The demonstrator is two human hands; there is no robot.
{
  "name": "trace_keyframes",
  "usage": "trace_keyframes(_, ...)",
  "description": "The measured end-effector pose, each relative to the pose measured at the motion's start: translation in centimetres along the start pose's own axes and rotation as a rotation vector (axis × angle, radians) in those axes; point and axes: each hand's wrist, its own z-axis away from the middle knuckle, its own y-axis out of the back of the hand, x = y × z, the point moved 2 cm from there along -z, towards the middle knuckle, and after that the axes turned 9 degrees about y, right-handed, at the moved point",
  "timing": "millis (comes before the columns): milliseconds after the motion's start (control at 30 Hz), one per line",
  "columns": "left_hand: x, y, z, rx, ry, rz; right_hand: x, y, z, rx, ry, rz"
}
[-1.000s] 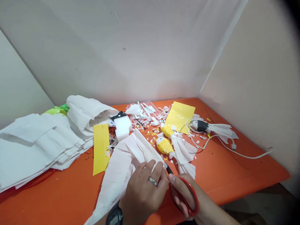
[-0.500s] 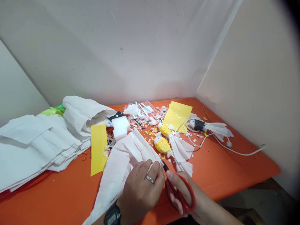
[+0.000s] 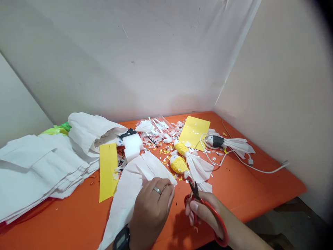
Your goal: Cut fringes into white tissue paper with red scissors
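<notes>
My left hand, with a ring and a wristwatch, is closed on the gathered right edge of a white paper sheet. The sheet fans out to the left, and the fingertips are partly hidden. My right hand holds red-handled scissors, the dark blades slightly apart and pointing away from me, clear of the sheet. Just beyond the blades lie two fish figures with white paper tails: one yellow fish in front and another yellow fish behind it.
White paper sheets are stacked at left beside a yellow strip. White foam, a yellow sheet and scraps lie at the back. A black-and-white fish lies among white cable loops on the orange table.
The scissors have come away from the sheet's edge, moving right and turning in my right hand. My left hand still grips the sheet, slightly further left.
</notes>
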Motion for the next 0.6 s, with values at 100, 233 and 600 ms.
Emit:
trace_keyframes(100, -0.1, 0.0, -0.1, -0.048, 0.043, 0.046, -1.6, 0.6, -0.3, -0.016, -0.034, 0.190)
trace_keyframes(233, -0.2, -0.1, 0.0, -0.079, 0.054, 0.061, -2.8, 1.4, -1.4, 0.003, -0.023, 0.404)
trace_keyframes(600, -0.3, -1.0, 0.2, -0.202, -0.002, 0.051, -4.4, 5.7, -8.8, 0.182, 0.310, 0.930)
